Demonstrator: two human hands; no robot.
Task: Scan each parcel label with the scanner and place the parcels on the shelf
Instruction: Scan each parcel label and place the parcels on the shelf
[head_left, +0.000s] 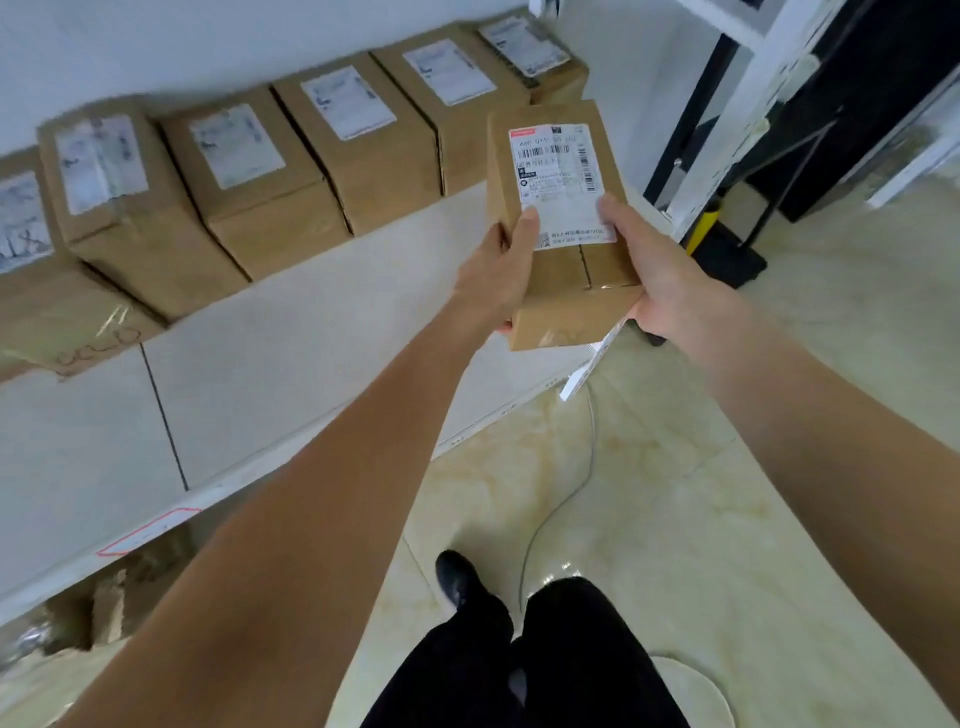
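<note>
Shelf (291, 332) carries six cardboard parcels in a row (291, 156), each with one label. One further parcel (558, 270) is held by two hands.

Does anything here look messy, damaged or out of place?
A white label strip at the shelf edge's right end hangs loose and tilted. A grey cable trails across the floor. The held parcel and the shelved boxes look undamaged.

parcel (558, 218) right of 6 boxes (363, 140) (on shelf (291, 353))

Bright, even indoor light is washing the scene; glare is bouncing off the glossy floor (675, 467), wide-angle bending and blur are smearing the shelved boxes (104, 171) at left.
</note>
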